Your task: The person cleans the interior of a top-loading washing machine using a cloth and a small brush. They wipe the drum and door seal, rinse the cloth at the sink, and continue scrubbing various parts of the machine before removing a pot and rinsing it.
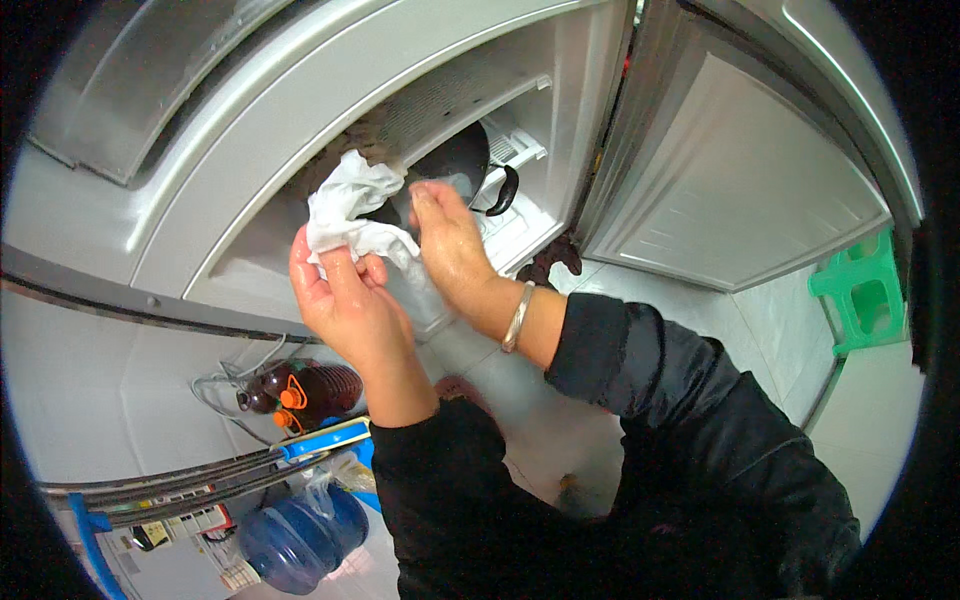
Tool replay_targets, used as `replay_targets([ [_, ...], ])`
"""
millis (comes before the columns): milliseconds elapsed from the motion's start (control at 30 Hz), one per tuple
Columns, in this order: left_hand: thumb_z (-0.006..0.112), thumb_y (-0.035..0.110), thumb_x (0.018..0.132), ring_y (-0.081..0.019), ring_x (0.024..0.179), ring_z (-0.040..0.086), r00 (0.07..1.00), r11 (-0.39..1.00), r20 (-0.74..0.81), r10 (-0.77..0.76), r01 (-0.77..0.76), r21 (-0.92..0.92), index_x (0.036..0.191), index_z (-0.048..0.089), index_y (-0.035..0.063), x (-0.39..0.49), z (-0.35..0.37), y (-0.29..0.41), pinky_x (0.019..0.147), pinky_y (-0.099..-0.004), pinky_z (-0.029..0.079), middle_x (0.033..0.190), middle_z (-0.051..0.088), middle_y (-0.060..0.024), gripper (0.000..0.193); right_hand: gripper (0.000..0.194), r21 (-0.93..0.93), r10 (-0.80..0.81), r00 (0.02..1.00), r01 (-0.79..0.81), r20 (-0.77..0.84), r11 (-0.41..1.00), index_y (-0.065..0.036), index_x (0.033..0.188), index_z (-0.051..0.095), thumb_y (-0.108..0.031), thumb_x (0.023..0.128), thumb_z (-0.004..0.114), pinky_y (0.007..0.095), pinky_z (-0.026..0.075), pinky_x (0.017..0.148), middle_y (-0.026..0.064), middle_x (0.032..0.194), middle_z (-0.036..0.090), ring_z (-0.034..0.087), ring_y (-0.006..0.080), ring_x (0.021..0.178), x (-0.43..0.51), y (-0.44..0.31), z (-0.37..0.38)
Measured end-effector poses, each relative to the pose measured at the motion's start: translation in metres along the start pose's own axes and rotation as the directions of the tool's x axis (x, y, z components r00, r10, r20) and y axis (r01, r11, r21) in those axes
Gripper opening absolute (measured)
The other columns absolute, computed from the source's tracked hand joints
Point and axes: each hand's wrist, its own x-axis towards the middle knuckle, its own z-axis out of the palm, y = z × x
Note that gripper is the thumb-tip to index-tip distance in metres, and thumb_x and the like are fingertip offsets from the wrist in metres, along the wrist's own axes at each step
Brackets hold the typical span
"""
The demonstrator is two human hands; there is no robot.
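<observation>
My left hand (349, 289), wet-looking, has a crumpled white cloth or paper towel (352, 199) in its fingers. Close on the right is my right hand (450, 240), its fingers curled beside the cloth's loose end; whether it grips anything is hidden. A silver bangle (518, 316) circles the right wrist. Both hands are in front of an open refrigerator compartment (525, 97). Inside it, behind the right hand, a dark pan or pot (450, 154) with a black loop handle (507, 191) sits tilted in the view. Something brownish and unclear lies deeper in, partly behind the cloth.
The refrigerator door (750, 180) stands swung out at right, beside a green plastic stool (862, 292). Below left are dark bottles (330, 394) with orange caps, a loose cable (206, 390), a rack (187, 499) and a blue water jug (300, 536). Pale floor tiles (487, 375) show below.
</observation>
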Motion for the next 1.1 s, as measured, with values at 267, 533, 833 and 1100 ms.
replay_targets([
  [267,0.054,0.008,0.089,-0.0267,0.097,0.059,0.898,0.596,0.412,0.157,-0.419,0.685,0.113,0.058,-0.0055,-0.014,0.001,-0.032,0.087,-0.0353,0.047,0.109,0.060,-0.0169,0.029,0.040,0.686,0.366,0.831,-0.554,0.419,0.472,-0.014,0.107,0.055,-0.050,0.090,0.055,0.0383,0.052,0.062,0.0111,0.088,0.064,0.062,0.0230,0.072,0.021,-0.031,-0.016],
  [533,0.056,0.007,0.086,-0.0300,0.099,0.060,0.908,0.741,0.417,-0.045,-0.249,0.623,0.122,0.055,-0.0059,-0.035,0.007,-0.035,0.089,-0.0386,0.047,0.120,0.053,-0.0203,0.038,0.021,0.164,-0.121,0.992,0.126,-0.043,0.978,-0.002,0.108,0.064,-0.005,0.089,0.055,0.0247,0.049,0.062,0.0048,0.094,0.064,0.058,0.0107,0.072,0.040,-0.042,-0.025],
  [833,0.061,0.022,0.085,-0.0350,0.092,0.063,0.774,0.328,0.466,-0.428,-0.348,0.878,0.122,0.056,0.0023,-0.046,0.002,-0.026,0.079,-0.0445,0.051,0.108,0.061,-0.0197,0.042,0.023,-0.048,-0.306,0.944,0.314,0.125,0.948,-0.006,0.099,0.064,-0.021,0.085,0.055,0.0360,0.046,0.078,0.0113,0.091,0.064,0.059,0.0278,0.086,0.135,-0.030,0.006],
  [1100,0.061,0.023,0.084,-0.0298,0.092,0.065,0.686,0.251,0.479,-0.548,-0.412,0.876,0.107,0.060,0.0031,-0.044,0.017,-0.026,0.075,-0.0434,0.051,0.098,0.063,-0.0126,0.030,0.040,-0.638,-0.535,0.427,0.708,0.729,-0.304,-0.009,0.118,0.061,-0.025,0.081,0.059,0.0440,0.042,0.097,0.0162,0.119,0.060,0.052,0.0352,0.116,0.167,-0.013,0.020],
])
